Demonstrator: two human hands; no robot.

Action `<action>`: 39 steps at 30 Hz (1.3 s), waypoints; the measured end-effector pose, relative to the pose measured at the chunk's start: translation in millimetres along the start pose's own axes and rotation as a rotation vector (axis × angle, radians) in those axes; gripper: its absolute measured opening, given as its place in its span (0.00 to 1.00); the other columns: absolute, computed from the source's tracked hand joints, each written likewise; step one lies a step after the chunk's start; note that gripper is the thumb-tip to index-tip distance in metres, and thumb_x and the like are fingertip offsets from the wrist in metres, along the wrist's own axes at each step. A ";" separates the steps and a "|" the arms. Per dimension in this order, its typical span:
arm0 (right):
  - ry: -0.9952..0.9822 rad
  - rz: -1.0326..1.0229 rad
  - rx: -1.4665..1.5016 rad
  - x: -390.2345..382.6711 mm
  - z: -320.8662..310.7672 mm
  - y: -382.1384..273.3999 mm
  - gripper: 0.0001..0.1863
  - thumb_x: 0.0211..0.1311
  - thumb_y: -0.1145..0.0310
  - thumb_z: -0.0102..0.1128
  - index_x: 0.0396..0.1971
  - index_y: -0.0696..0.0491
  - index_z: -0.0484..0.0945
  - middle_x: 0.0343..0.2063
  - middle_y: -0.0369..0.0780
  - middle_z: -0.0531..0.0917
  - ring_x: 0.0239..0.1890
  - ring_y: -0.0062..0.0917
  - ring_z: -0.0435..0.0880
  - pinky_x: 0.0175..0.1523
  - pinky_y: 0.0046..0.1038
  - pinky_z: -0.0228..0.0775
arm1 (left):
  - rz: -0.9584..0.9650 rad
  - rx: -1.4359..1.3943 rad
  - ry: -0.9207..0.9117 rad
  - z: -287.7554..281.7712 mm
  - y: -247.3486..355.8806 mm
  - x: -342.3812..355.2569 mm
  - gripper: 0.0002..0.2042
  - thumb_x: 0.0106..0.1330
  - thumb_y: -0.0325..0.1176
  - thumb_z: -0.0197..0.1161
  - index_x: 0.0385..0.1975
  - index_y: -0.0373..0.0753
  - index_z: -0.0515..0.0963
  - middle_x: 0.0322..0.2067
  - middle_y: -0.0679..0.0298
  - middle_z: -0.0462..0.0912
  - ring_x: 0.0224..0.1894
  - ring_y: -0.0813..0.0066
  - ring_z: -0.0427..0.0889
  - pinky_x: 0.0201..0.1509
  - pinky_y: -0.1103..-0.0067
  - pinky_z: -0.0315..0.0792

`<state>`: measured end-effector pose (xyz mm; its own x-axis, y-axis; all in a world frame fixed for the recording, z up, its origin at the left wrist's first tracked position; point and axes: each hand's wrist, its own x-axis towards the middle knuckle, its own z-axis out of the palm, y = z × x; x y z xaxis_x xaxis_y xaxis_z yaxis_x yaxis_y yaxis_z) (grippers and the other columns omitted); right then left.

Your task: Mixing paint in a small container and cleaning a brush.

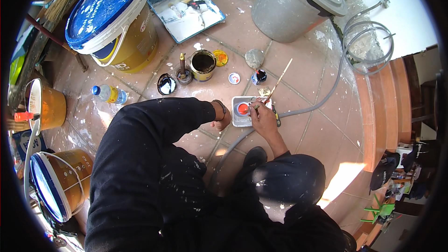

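My right hand [263, 119] is closed on a long thin paintbrush [281, 75], its handle slanting up and away to the right. Beneath the fingers is a small cup of red paint [242, 108], set in a shallow white tray [241, 123]. To the left of this tray my left hand [222, 120] hangs down, a dark band around its wrist; its fingers are mostly hidden. Beyond the tray is a small dark-topped paint pot [259, 77], with a white lid [234, 78] beside it. A yellow-handled tool [277, 117] lies partly behind my right hand.
A grey hose [322, 100] curves across the tiles past the tray. Ahead stand a dark paint tin [203, 65], a roller tray [182, 37] and a grey bin [280, 14]. Buckets [135, 49] and a bottle [109, 94] are leftward; steps [380, 112] rise at right.
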<state>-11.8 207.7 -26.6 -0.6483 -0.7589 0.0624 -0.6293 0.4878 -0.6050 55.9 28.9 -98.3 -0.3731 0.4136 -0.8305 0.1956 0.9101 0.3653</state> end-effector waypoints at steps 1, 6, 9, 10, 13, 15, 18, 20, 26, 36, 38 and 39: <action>0.011 -0.037 0.004 0.0 -0.4 -0.8 0.06 0.70 0.66 0.59 0.36 0.53 0.78 0.30 0.45 0.84 0.29 0.41 0.84 0.34 0.38 0.73 | 0.006 0.019 -0.004 0.1 0.0 1.1 0.13 0.50 0.35 0.68 0.35 0.42 0.90 0.39 0.55 0.88 0.45 0.56 0.86 0.50 0.61 0.76; -0.020 0.018 -0.015 -1.1 -2.3 -1.9 0.07 0.70 0.66 0.58 0.36 0.53 0.77 0.31 0.45 0.84 0.32 0.44 0.84 0.36 0.40 0.74 | -0.007 0.007 0.003 -0.3 0.7 0.1 0.13 0.49 0.35 0.69 0.35 0.43 0.90 0.39 0.55 0.89 0.45 0.56 0.86 0.50 0.62 0.76; -0.019 0.051 0.121 -0.6 -1.2 0.2 0.07 0.70 0.66 0.58 0.37 0.53 0.77 0.32 0.46 0.84 0.34 0.46 0.84 0.38 0.41 0.74 | 0.012 -0.011 0.009 -2.5 2.4 -6.6 0.13 0.49 0.35 0.69 0.36 0.42 0.90 0.40 0.55 0.89 0.45 0.56 0.86 0.50 0.61 0.76; -0.012 0.041 0.110 -0.7 -0.5 1.0 0.07 0.70 0.66 0.58 0.37 0.53 0.77 0.32 0.46 0.84 0.34 0.46 0.84 0.38 0.41 0.74 | 0.001 -0.002 0.018 -3.3 3.3 -9.0 0.13 0.49 0.34 0.69 0.36 0.42 0.90 0.40 0.54 0.88 0.45 0.56 0.86 0.50 0.61 0.77; 0.026 -0.022 0.007 0.4 2.5 2.6 0.06 0.70 0.66 0.58 0.37 0.53 0.78 0.33 0.46 0.84 0.34 0.45 0.84 0.37 0.40 0.74 | -0.002 0.002 0.019 -5.6 5.6 -14.5 0.13 0.50 0.34 0.68 0.37 0.42 0.90 0.40 0.54 0.88 0.46 0.56 0.86 0.50 0.61 0.77; 0.050 -0.069 0.115 0.5 3.6 2.5 0.05 0.68 0.70 0.60 0.37 0.55 0.79 0.28 0.43 0.83 0.27 0.38 0.84 0.33 0.35 0.74 | 0.005 -0.003 0.010 -6.1 6.4 -15.8 0.13 0.50 0.33 0.68 0.37 0.42 0.90 0.41 0.53 0.88 0.46 0.56 0.86 0.50 0.61 0.77; 0.088 -0.061 0.037 -0.4 2.2 1.0 0.05 0.68 0.69 0.61 0.37 0.55 0.80 0.30 0.43 0.84 0.28 0.36 0.84 0.33 0.34 0.74 | -0.018 0.000 0.010 -5.3 6.1 -15.5 0.13 0.51 0.34 0.67 0.37 0.42 0.90 0.40 0.53 0.88 0.45 0.56 0.86 0.50 0.61 0.77; 0.056 -0.026 0.039 -0.5 -0.6 -0.1 0.06 0.68 0.68 0.61 0.38 0.54 0.81 0.33 0.44 0.84 0.31 0.39 0.84 0.36 0.36 0.75 | 0.031 -0.016 0.018 -4.7 4.8 -15.1 0.12 0.52 0.34 0.67 0.36 0.42 0.90 0.39 0.54 0.88 0.45 0.56 0.86 0.49 0.61 0.77; 0.015 -0.108 0.082 1.3 -7.5 -1.4 0.07 0.67 0.66 0.63 0.38 0.53 0.84 0.37 0.44 0.84 0.34 0.39 0.85 0.40 0.36 0.76 | 0.000 -0.019 0.007 -4.7 3.8 -14.3 0.12 0.54 0.35 0.65 0.35 0.42 0.90 0.39 0.54 0.89 0.44 0.56 0.86 0.49 0.61 0.77; 0.029 -0.099 0.117 0.4 -9.2 -2.8 0.06 0.65 0.69 0.63 0.40 0.53 0.82 0.36 0.44 0.85 0.39 0.42 0.85 0.44 0.36 0.77 | 0.029 -0.014 0.017 -8.4 4.2 -19.8 0.12 0.55 0.37 0.65 0.35 0.42 0.90 0.38 0.55 0.89 0.43 0.57 0.86 0.49 0.61 0.77; 0.025 -0.117 0.030 0.9 -9.9 -3.2 0.06 0.65 0.69 0.63 0.39 0.53 0.81 0.37 0.44 0.85 0.40 0.42 0.85 0.44 0.36 0.77 | 0.053 0.038 -0.079 -12.4 6.9 -22.5 0.19 0.68 0.33 0.58 0.57 0.32 0.79 0.50 0.56 0.85 0.41 0.72 0.88 0.50 0.71 0.80; 0.000 -0.116 -0.063 1.5 -10.2 -3.4 0.05 0.65 0.70 0.63 0.39 0.53 0.81 0.37 0.43 0.85 0.41 0.42 0.85 0.45 0.36 0.77 | 0.053 0.035 -0.075 -14.0 7.9 -23.8 0.19 0.68 0.33 0.58 0.57 0.32 0.79 0.50 0.56 0.85 0.41 0.72 0.88 0.50 0.71 0.80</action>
<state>-15.0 209.3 -16.3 -0.5695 -0.8118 0.1292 -0.7259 0.4228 -0.5425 53.6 26.7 -69.8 -0.2932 0.4566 -0.8400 0.2450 0.8851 0.3956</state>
